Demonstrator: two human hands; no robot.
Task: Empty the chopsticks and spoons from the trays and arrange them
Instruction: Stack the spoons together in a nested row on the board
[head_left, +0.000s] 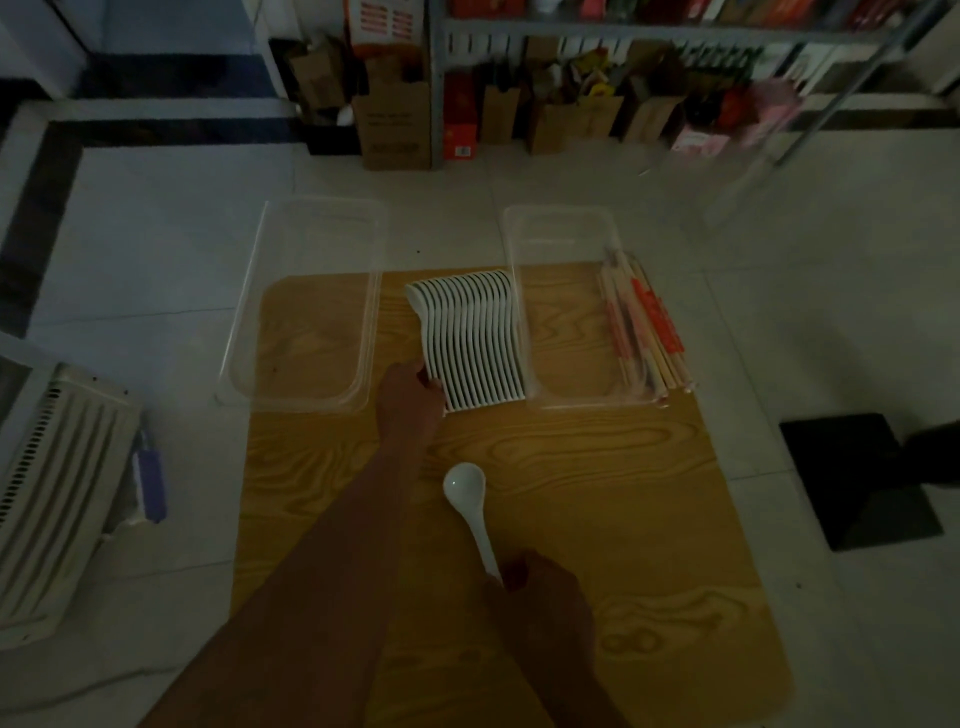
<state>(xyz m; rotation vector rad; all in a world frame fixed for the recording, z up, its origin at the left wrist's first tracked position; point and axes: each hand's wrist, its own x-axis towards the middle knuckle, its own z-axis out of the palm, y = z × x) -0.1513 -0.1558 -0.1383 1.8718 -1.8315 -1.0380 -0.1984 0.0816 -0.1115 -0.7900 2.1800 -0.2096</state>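
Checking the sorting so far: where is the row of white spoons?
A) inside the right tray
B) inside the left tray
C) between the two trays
C: the row of spoons lies on the table, between the left tray and the right tray.

We see a honey-yellow table (597, 467) swirling with brown wood grain. The row of spoons (472, 338) shows white, striped by dark gaps; the lone spoon (465, 488) is plain glossy white. Left tray (244, 322) and right tray (561, 218) are clear, colourless. The chopsticks (644, 327) wear pale wrappers with red-orange bands. We've got pale grey floor tiles (156, 234) and a black square base (857, 478).
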